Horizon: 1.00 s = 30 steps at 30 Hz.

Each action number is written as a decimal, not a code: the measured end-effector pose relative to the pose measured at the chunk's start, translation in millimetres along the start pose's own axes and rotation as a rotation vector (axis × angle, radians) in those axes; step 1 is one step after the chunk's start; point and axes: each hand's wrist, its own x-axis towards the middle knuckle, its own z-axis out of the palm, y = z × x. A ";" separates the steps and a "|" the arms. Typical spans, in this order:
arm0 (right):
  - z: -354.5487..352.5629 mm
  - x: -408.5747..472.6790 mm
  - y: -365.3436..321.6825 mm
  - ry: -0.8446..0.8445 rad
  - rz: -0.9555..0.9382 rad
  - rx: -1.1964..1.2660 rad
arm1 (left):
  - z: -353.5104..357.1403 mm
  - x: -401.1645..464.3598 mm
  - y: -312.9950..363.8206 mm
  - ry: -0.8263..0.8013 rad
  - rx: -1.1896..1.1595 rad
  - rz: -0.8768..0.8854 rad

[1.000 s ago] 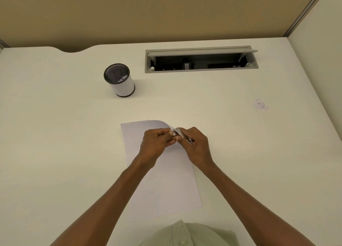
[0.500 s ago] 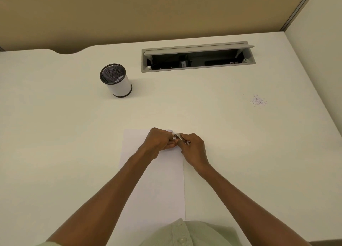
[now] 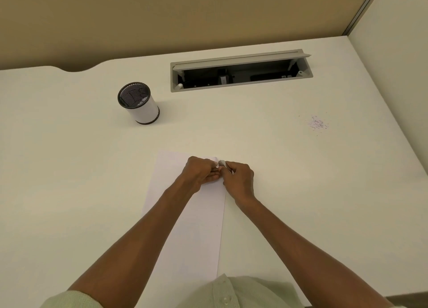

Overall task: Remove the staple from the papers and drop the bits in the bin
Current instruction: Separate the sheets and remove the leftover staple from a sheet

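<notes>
White papers [image 3: 192,226] lie flat on the desk in front of me, long side running away from me. My left hand [image 3: 200,172] pinches the papers' far right corner. My right hand [image 3: 238,180] grips a small metal staple remover [image 3: 222,163], its tip against that same corner, touching my left fingers. The staple itself is hidden between the fingers. A small round bin [image 3: 139,102] with a white wall and black mesh inside stands at the back left, well away from both hands.
An open grey cable tray [image 3: 240,72] is sunk into the white desk [image 3: 69,168] at the back. A small scatter of tiny bits [image 3: 317,124] lies at the right. A beige partition closes the back and right side.
The curled-up top corner of the papers has been laid flat, and the sheet now lies straighter. Both hands stayed together at the corner; the view tilted slightly.
</notes>
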 end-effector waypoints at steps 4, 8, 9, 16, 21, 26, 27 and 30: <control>1.3 3.5 -0.5 -0.002 0.063 0.005 | 1.1 1.1 1.1 -0.013 0.001 -0.012; -1.9 6.1 -1.4 -0.034 0.219 0.060 | 0.1 1.6 -0.5 -0.047 0.004 -0.017; -3.2 6.7 -2.4 -0.043 0.264 0.086 | -0.2 0.9 -0.6 -0.051 0.003 -0.018; -11.9 8.2 -9.3 -0.058 0.382 0.208 | -2.0 0.2 -3.9 -0.046 -0.042 -0.035; -14.4 5.0 -5.6 -0.072 0.339 0.113 | -5.0 -1.5 -6.2 -0.052 -0.097 -0.045; -16.3 3.8 3.2 -0.075 0.192 -0.084 | -3.6 -2.2 -9.2 -0.023 -0.143 -0.030; -17.0 2.9 2.9 -0.064 0.184 -0.095 | -2.7 -2.2 -9.7 -0.017 -0.145 -0.021; -19.4 0.1 -0.1 -0.028 0.139 -0.128 | -1.4 -2.6 -12.4 0.027 -0.131 0.032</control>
